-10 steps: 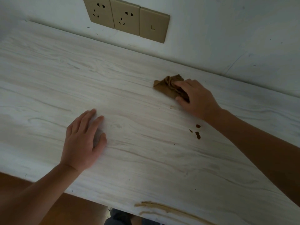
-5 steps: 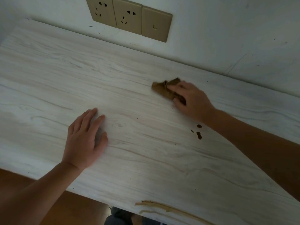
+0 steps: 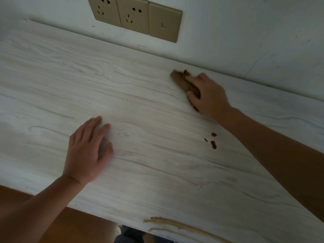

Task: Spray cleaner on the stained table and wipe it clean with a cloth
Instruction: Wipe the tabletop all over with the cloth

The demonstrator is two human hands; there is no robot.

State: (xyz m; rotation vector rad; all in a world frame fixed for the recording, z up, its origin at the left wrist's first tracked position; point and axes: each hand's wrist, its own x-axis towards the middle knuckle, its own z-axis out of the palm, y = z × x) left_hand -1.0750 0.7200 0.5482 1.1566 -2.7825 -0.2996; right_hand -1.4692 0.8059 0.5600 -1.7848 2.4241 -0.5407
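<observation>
My right hand (image 3: 208, 95) pressing the brown cloth (image 3: 179, 79) onto the table (image 3: 140, 181) near the wall (image 3: 228, 32), fingers curled over it, my left hand (image 3: 87, 149) flat, fingers straight, brown spots (image 3: 213, 144) beside my right forearm (image 3: 273, 149)

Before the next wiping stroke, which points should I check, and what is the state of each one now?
1. Cloth gripped by the right hand and lying on the table: ok.
2. Left hand flat on the table for support: ok.
3. Brown spots wiped away: not ok; they lie apart from the cloth, nearer the person.
4. Table wet with cleaner: cannot tell.
5. Cloth away from the wall sockets: ok.
</observation>
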